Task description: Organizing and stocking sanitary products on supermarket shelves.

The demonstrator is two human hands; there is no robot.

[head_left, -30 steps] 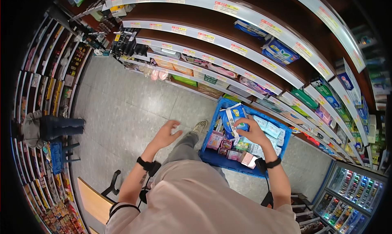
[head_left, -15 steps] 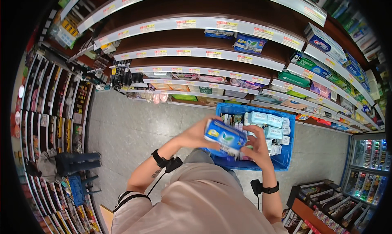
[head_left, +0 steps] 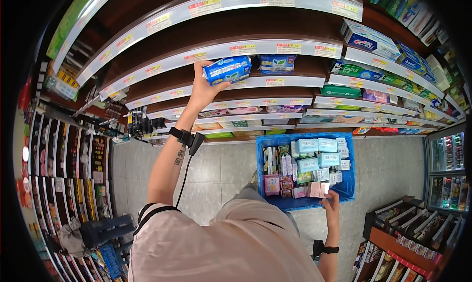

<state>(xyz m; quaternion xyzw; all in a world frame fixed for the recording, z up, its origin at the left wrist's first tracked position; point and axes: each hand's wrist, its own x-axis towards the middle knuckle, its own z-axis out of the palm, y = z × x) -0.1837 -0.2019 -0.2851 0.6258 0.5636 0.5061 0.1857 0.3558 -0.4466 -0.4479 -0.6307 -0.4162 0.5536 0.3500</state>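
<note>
In front of the shelves, my left hand [head_left: 209, 88] is raised with its fingers closed around a blue soft pack [head_left: 227, 70] with a green leaf mark. The pack is tilted, at the lip of a shelf. Just to its right, a matching blue pack [head_left: 276, 64] sits on that shelf. Down by the crate's near right edge is my right hand [head_left: 332, 204], its fingers parted and lightly bent beside a pale pink box [head_left: 318, 189]. Whether the fingertips touch the box I cannot tell. The blue plastic crate [head_left: 351, 169] holds light-blue packs [head_left: 328, 159] and several small boxes.
Toothpaste boxes [head_left: 371, 38] fill the shelves at the right. Price-tag rails [head_left: 236, 49] edge each shelf. A person [head_left: 91, 237] with a blue basket is at the lower left. A display rack [head_left: 398, 233] stands at the lower right, with a glass-door cooler [head_left: 447, 169] behind it.
My left hand has carried the blue pack up and forward from above the crate to the shelf. The right hand has let go of the pack and dropped to the crate's near right edge.
</note>
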